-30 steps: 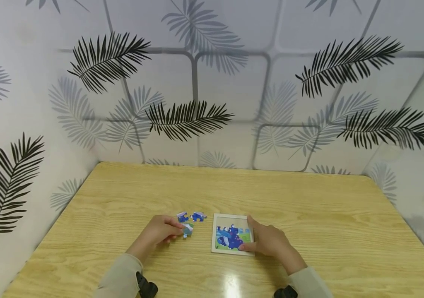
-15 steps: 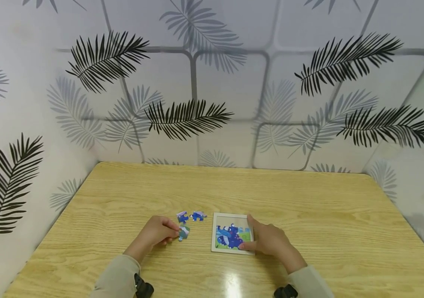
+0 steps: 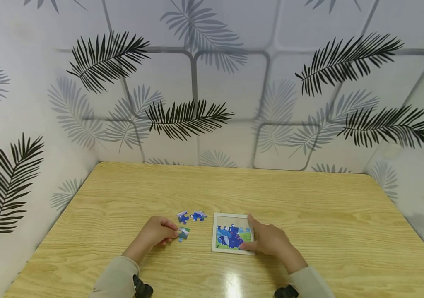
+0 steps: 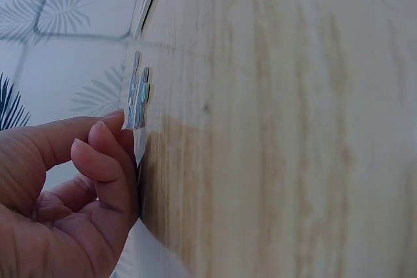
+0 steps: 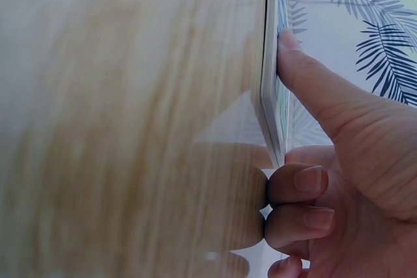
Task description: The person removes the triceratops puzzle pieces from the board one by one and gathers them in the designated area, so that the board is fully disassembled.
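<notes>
In the head view my left hand [image 3: 156, 232] pinches a green and white jigsaw piece [image 3: 184, 233] between thumb and fingertips, low over the table. Two blue and purple jigsaw pieces, a left one [image 3: 183, 217] and a right one [image 3: 198, 215], lie just beyond it. My right hand [image 3: 271, 240] holds the right side of a square jigsaw tray [image 3: 214, 234] with a pale rim. Its thumb [image 5: 306, 73] lies over the edge onto the picture. Blue and green pieces fill the tray's lower part; its upper part shows bare backing. The left wrist view shows my left hand [image 4: 78, 193] side-on, its piece hard to make out.
The light wood table [image 3: 271, 194] runs back to a wall [image 3: 227, 91] with a leaf pattern. A bright glare spot lies on the table in front of the tray. Dark wrist cameras [image 3: 143, 288] sit at both cuffs.
My left hand has drawn slightly left and nearer with the green and white piece, which has turned in its fingertips. The right hand and the tray stay in place.
</notes>
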A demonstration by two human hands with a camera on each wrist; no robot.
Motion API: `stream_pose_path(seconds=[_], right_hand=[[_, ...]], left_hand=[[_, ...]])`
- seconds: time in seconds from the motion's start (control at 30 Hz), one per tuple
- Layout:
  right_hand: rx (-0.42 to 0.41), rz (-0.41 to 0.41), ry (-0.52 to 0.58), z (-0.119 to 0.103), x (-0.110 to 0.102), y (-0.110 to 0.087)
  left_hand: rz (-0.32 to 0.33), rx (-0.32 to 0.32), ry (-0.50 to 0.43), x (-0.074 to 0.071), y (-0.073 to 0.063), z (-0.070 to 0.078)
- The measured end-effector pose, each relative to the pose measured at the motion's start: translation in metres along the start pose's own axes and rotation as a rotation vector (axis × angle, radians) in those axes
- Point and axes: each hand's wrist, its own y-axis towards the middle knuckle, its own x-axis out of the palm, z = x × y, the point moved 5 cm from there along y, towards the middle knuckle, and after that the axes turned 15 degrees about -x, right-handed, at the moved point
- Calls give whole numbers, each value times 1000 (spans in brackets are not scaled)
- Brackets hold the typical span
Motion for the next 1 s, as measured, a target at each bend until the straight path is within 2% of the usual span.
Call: stream_pose_path(seconds=[0.27, 0.47, 0.73, 1.0], right_hand=[[8, -1, 3, -1, -1, 1], [8, 0, 8, -1, -1, 1], [5, 5, 18, -1, -1, 0], [-5, 0, 34, -1, -1, 1]], left_hand=[[-12, 15, -4, 2, 1, 1], [-63, 27, -37, 12, -1, 10], [-133, 94, 1, 44, 0, 28], [-184, 151, 20, 75, -5, 43]])
